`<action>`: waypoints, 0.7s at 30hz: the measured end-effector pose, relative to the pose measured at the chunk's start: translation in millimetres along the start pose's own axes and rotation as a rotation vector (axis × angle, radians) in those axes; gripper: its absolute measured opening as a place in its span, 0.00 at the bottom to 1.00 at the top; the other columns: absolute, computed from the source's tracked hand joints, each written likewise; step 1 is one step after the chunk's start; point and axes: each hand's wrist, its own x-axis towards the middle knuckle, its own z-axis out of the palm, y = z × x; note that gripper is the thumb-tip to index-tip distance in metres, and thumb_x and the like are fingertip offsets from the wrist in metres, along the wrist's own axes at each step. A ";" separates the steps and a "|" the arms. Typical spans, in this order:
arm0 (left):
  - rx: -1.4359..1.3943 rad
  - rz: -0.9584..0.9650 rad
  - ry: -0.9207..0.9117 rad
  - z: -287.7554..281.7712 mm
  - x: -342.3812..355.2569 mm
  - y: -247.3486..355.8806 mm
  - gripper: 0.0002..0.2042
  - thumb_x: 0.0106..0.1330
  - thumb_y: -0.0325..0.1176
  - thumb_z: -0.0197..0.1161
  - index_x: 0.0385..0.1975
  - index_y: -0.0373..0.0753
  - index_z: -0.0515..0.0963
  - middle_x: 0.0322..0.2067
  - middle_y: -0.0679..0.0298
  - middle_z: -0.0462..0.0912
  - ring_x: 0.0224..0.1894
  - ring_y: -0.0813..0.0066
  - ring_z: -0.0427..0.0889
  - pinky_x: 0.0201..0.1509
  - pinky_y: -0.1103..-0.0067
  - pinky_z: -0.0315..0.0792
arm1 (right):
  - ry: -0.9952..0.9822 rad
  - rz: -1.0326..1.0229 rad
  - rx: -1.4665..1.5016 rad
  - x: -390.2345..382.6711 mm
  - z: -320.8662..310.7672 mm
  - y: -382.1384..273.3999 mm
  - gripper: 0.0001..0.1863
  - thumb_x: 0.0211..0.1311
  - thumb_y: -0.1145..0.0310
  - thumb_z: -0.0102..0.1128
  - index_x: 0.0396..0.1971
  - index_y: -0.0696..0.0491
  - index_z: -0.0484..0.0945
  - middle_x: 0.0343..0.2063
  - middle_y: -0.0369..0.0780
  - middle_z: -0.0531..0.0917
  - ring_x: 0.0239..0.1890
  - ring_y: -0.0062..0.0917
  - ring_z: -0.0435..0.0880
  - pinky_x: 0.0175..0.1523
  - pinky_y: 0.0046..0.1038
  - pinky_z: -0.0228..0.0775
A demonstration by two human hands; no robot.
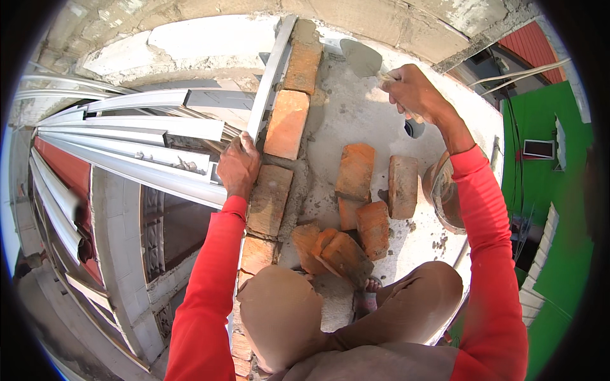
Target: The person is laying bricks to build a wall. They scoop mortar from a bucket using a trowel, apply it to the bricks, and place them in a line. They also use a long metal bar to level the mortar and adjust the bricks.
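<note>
My left hand [239,160] grips a long aluminum straightedge [273,66] lying along the left side of a row of orange bricks [286,124] set in grey mortar. My right hand [410,92] holds a trowel [360,58] by its handle, its grey-coated blade above the concrete ledge near the row's far end. Several loose bricks [354,171] lie to the right of the row, some piled near my knees. A round bucket [447,197] stands behind my right forearm, partly hidden, and a dark round opening [413,129] shows below my right hand.
Metal channels [127,136] stretch out at the left, over a lower level with a window [171,228]. A rough wall [419,22] bounds the top. The concrete ledge's edge [494,159] runs at the right, beside a green surface [540,171] below with cables.
</note>
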 end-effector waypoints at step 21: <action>-0.790 0.218 -1.197 89.6 -237.4 321.3 0.24 0.72 0.39 0.72 0.58 0.25 0.79 0.52 0.53 0.84 0.49 0.61 0.89 0.51 0.69 0.89 | 1.028 0.315 0.529 -499.9 47.4 282.5 0.10 0.79 0.67 0.65 0.38 0.58 0.81 0.20 0.28 0.74 0.17 0.08 0.66 0.21 0.18 0.54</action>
